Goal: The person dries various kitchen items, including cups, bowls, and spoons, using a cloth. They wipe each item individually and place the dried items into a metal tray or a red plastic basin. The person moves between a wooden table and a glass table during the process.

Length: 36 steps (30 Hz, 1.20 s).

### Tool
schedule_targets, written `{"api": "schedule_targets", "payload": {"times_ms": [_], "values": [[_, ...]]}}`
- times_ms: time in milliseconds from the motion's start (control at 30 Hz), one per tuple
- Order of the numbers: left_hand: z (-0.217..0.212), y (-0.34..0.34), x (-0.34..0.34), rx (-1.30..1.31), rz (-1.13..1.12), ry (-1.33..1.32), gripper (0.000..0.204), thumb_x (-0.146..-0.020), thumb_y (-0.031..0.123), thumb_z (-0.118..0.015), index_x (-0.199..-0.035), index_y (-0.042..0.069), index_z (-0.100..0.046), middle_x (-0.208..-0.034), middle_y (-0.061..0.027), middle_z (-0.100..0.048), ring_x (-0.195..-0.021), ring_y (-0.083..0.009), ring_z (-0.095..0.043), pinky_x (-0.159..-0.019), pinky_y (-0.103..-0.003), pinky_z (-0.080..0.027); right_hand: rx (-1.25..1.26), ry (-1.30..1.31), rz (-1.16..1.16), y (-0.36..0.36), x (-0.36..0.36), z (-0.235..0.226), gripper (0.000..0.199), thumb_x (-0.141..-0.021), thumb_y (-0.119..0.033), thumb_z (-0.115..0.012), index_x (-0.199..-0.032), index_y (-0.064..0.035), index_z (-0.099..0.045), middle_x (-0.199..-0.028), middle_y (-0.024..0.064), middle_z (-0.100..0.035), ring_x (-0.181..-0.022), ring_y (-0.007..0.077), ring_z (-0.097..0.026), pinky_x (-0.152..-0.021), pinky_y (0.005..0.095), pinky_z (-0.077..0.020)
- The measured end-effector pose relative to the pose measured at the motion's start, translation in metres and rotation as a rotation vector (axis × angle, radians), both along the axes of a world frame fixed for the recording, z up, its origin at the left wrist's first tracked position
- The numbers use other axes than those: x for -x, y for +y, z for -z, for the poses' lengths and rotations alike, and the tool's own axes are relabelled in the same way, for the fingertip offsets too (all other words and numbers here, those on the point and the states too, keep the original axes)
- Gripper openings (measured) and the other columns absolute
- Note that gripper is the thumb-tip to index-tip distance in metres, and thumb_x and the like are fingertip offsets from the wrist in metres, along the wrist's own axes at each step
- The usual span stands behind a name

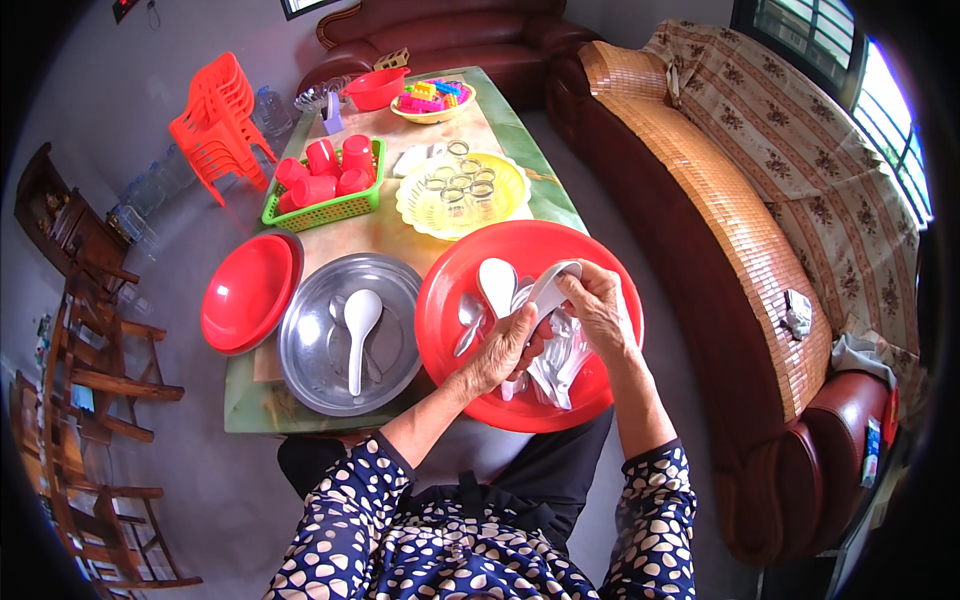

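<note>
Over a big red basin (pixel 436 345) at the table's near edge, both my hands are closed around a white spoon (pixel 550 290). My left hand (pixel 505 355) grips its lower part, while the fingers of my right hand (pixel 600 305) pinch its upper end. Just left of it is another white spoon (pixel 497 283); whether my left hand also touches its handle I cannot tell. A metal spoon (pixel 468 312) and several white spoons (pixel 558 375) lie in the basin, partly behind my hands. Left of it, a grey metal basin (pixel 300 345) holds a white spoon (pixel 360 335) and a metal spoon.
Red plates (pixel 245 295) overhang the table's left edge. Farther back stand a green basket (pixel 330 210) of red cups, a yellow tray (pixel 415 215) with several clear rings, a bowl of colourful blocks (pixel 430 97) and a red bowl (pixel 378 90). A long sofa (pixel 690 220) runs along the right.
</note>
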<state>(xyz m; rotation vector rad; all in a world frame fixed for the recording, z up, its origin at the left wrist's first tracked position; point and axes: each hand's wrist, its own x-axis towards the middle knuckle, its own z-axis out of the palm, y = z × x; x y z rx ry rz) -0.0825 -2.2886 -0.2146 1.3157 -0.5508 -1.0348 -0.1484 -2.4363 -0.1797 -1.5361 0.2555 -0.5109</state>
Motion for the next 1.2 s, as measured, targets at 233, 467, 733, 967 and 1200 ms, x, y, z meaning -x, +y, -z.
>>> {"api": "schedule_targets", "payload": {"times_ms": [233, 467, 733, 967, 1200], "values": [[0.008, 0.01, 0.008, -0.068, -0.021, -0.756, 0.025, -0.096, 0.023, -0.045, -0.094, 0.0, -0.055, -0.061, -0.0046, -0.052, -0.057, -0.013, -0.053, -0.054, -0.027, -0.044, -0.048, -0.069, 0.2, -0.042, 0.013, 0.014, 0.013, -0.085, -0.01, -0.057, -0.092, -0.002, -0.065, -0.068, -0.0021, -0.058, -0.057, 0.0037, -0.048, -0.05, 0.0197, -0.0405], [0.009, 0.028, 0.01, -0.012, -0.187, -1.178, 0.013, -0.087, 0.017, -0.056, -0.087, 0.005, -0.056, -0.074, -0.0127, -0.059, -0.066, -0.0309, -0.061, -0.054, -0.039, -0.047, -0.266, -0.081, 0.255, -0.06, 0.009, 0.033, 0.012, -0.087, -0.014, -0.056, -0.086, -0.0032, -0.061, -0.067, 0.0007, -0.057, -0.055, 0.0072, -0.049, -0.045, 0.0216, -0.0373], [0.01, 0.104, -0.004, 0.087, -0.597, -1.384, 0.01, -0.082, 0.006, -0.061, -0.081, 0.003, -0.051, -0.068, -0.0105, -0.054, -0.056, -0.0281, -0.058, -0.045, -0.038, -0.043, -0.241, 0.026, -0.054, -0.013, -0.011, 0.011, 0.025, -0.092, -0.023, -0.054, -0.102, -0.0009, -0.058, -0.082, 0.0036, -0.06, -0.069, 0.0081, -0.054, -0.055, 0.0214, -0.0413], [0.031, 0.216, -0.049, -0.522, -0.806, -1.523, 0.016, -0.081, 0.016, -0.06, -0.07, 0.008, -0.051, -0.06, -0.0064, -0.056, -0.055, -0.0232, -0.054, -0.05, -0.038, -0.039, -0.055, 0.127, -0.063, -0.005, -0.013, 0.025, 0.026, -0.088, -0.024, -0.059, -0.097, -0.0002, -0.063, -0.081, 0.0046, -0.063, -0.067, 0.0078, -0.053, -0.056, 0.022, -0.0411], [0.029, 0.239, -0.054, -0.815, -0.754, -1.608, 0.02, -0.074, 0.017, -0.061, -0.058, 0.011, -0.05, -0.058, -0.0017, -0.056, -0.062, -0.0207, -0.051, -0.061, -0.037, -0.032, 0.039, 0.185, -0.025, -0.006, -0.02, 0.039, 0.025, -0.089, -0.022, -0.056, -0.097, 0.0014, -0.062, -0.078, 0.0048, -0.062, -0.067, 0.0093, -0.053, -0.057, 0.0228, -0.0422]]}}
